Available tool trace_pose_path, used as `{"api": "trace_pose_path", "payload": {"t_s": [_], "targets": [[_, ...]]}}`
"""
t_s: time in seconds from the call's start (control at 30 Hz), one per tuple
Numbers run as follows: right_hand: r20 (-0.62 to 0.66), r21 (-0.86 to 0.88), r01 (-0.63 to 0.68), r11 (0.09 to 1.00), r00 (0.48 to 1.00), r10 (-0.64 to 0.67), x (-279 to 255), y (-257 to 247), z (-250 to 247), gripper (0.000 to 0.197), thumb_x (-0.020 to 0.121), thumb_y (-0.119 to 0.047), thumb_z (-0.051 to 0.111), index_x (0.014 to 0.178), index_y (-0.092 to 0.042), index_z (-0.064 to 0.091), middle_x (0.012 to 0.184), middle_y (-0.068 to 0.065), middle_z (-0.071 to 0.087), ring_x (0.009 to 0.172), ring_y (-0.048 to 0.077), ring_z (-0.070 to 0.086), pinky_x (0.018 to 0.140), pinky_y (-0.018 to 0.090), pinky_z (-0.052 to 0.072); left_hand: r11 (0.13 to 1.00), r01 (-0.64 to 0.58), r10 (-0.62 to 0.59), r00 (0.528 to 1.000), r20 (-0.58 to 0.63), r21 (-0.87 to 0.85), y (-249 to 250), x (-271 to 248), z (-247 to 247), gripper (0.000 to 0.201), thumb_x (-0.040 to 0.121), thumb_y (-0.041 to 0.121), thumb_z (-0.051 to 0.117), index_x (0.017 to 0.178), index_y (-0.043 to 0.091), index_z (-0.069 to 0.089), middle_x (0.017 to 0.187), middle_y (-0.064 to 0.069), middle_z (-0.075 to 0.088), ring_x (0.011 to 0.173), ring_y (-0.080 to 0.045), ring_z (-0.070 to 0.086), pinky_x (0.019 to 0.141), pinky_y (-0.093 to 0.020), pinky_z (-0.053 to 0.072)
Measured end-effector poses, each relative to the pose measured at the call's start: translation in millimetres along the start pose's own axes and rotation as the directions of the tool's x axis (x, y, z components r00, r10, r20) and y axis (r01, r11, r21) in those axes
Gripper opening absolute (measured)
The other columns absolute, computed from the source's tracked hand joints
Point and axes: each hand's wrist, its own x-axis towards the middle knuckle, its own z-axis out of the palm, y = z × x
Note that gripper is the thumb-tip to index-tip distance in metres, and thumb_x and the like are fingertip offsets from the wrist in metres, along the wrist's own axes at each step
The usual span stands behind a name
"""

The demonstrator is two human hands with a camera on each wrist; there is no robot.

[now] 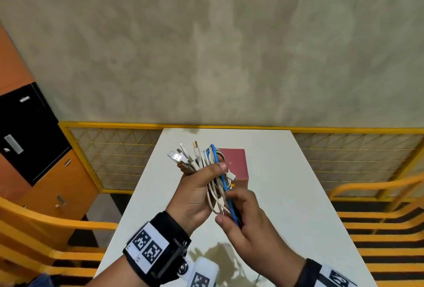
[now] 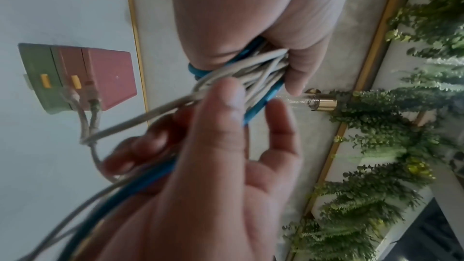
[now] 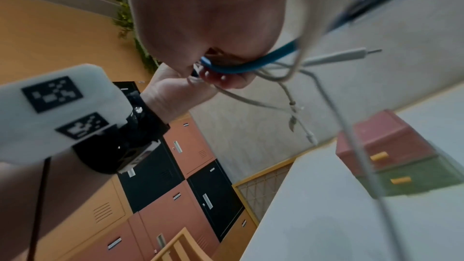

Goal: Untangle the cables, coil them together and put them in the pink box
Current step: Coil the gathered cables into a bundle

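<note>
A bundle of white cables and one blue cable (image 1: 214, 172) is held above the white table (image 1: 286, 195), with several plugs (image 1: 183, 156) sticking up at its top. My left hand (image 1: 213, 172) grips the upper part of the bundle, thumb across the front. My right hand (image 1: 231, 211) pinches the lower loops, the blue cable (image 3: 251, 66) running through its fingers. Loose white ends (image 3: 296, 110) dangle below. The pink box (image 1: 236, 165) stands on the table behind the hands, stacked on a green box (image 3: 414, 178); both show yellow handles (image 2: 75, 81).
A yellow mesh railing (image 1: 114, 149) runs behind the table's far edge. Orange and black lockers (image 1: 34, 130) stand at the left. Yellow slatted seating (image 1: 378, 229) flanks the table on both sides. Green plants (image 2: 389, 126) hang beyond the railing.
</note>
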Motion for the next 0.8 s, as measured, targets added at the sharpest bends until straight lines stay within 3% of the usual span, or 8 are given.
{"api": "trace_pose_path", "payload": {"t_s": [0.13, 0.2, 0.27, 0.4, 0.53, 0.63, 0.67, 0.8], "targets": [[-0.035, -0.006, -0.158, 0.987, 0.987, 0.158, -1.7, 3.4, 4.2, 0.052, 0.076, -0.04, 0.071, 0.101, -0.058, 0.028, 0.089, -0.011, 0.053, 0.071, 0.015, 0.054, 0.07, 0.031, 0.049, 0.995, 0.029, -0.02, 0.995, 0.096, -0.094, 5.8, -0.3, -3.5, 0.015, 0.076, 0.006, 0.061, 0.071, 0.011, 0.074, 0.075, -0.005, 0.067, 0.068, -0.016, 0.067, 0.071, -0.03, 0.055], [-0.013, -0.107, -0.196, 0.975, 0.981, 0.195, -1.0, 12.0, 4.6, 0.044, 0.078, -0.036, 0.069, 0.099, -0.049, 0.032, 0.09, -0.016, 0.051, 0.082, 0.007, 0.052, 0.074, 0.019, 0.045, 0.989, 0.057, -0.034, 0.986, 0.164, -0.134, 6.6, -1.5, -5.4, 0.015, 0.076, 0.006, 0.062, 0.075, 0.01, 0.076, 0.08, -0.004, 0.071, 0.076, -0.015, 0.069, 0.083, -0.032, 0.051], [0.024, -0.202, -0.192, 0.96, 0.979, 0.201, 0.0, 16.0, 4.8, 0.023, 0.084, -0.038, 0.06, 0.095, -0.04, 0.039, 0.094, -0.019, 0.056, 0.09, 0.005, 0.053, 0.084, 0.022, 0.045, 0.983, 0.078, -0.041, 0.975, 0.218, -0.165, 6.9, -2.1, -8.0, 0.015, 0.068, 0.005, 0.078, 0.082, 0.007, 0.077, 0.085, -0.005, 0.073, 0.083, -0.016, 0.07, 0.087, -0.031, 0.053], [0.16, -0.288, -0.155, 0.945, 0.965, 0.208, -3.1, 10.8, 10.4, 0.011, 0.097, -0.034, 0.043, 0.088, -0.029, 0.039, 0.083, -0.017, 0.062, 0.079, -0.005, 0.048, 0.104, 0.033, 0.036, 0.976, 0.088, -0.051, 0.982, 0.182, -0.202, 5.4, -1.3, -10.1, 0.014, 0.066, 0.0, 0.073, 0.078, 0.007, 0.074, 0.079, -0.007, 0.071, 0.067, -0.016, 0.068, 0.074, -0.031, 0.06], [0.184, -0.282, -0.157, 0.946, 0.959, 0.214, -4.8, 12.8, 12.2, 0.025, 0.098, -0.033, 0.041, 0.08, -0.045, 0.029, 0.076, -0.031, 0.05, 0.078, -0.012, 0.044, 0.113, 0.037, 0.027, 0.974, 0.071, -0.055, 0.995, 0.081, -0.213, -0.2, 3.0, -14.3, 0.007, 0.075, 0.013, 0.072, 0.072, 0.008, 0.068, 0.064, -0.001, 0.063, 0.053, -0.009, 0.06, 0.062, -0.025, 0.057], [0.133, -0.281, -0.178, 0.943, 0.966, 0.222, -5.1, 21.5, 10.1, 0.009, 0.089, -0.049, 0.042, 0.097, -0.046, 0.037, 0.097, -0.036, 0.043, 0.095, -0.016, 0.041, 0.12, 0.039, 0.011, 0.984, 0.011, -0.017, 0.999, -0.031, -0.176, -3.6, 9.1, -16.6, 0.02, 0.083, 0.022, 0.068, 0.07, 0.011, 0.06, 0.057, 0.001, 0.053, 0.045, -0.008, 0.052, 0.052, -0.023, 0.052], [0.114, -0.276, -0.181, 0.944, 0.969, 0.219, -6.8, 25.7, 8.0, 0.023, 0.085, -0.054, 0.046, 0.107, -0.047, 0.042, 0.11, -0.036, 0.042, 0.105, -0.017, 0.04, 0.121, 0.037, 0.007, 0.991, -0.03, 0.019, 0.997, -0.079, -0.134, -4.0, 11.9, -16.9, 0.02, 0.082, 0.023, 0.068, 0.068, 0.011, 0.059, 0.055, 0.001, 0.051, 0.044, -0.008, 0.049, 0.05, -0.022, 0.05], [-0.026, -0.137, -0.179, 0.974, 0.984, 0.177, -5.7, 25.6, -8.5, 0.05, 0.077, -0.059, 0.06, 0.125, -0.045, 0.051, 0.129, -0.029, 0.046, 0.127, -0.003, 0.043, 0.108, 0.021, 0.031, 0.98, -0.188, 0.199, 0.946, -0.256, 0.066, -1.1, 26.5, -25.0, 0.019, 0.086, 0.016, 0.068, 0.069, 0.011, 0.062, 0.049, 0.0, 0.048, 0.044, -0.011, 0.046, 0.05, -0.024, 0.046]]}}
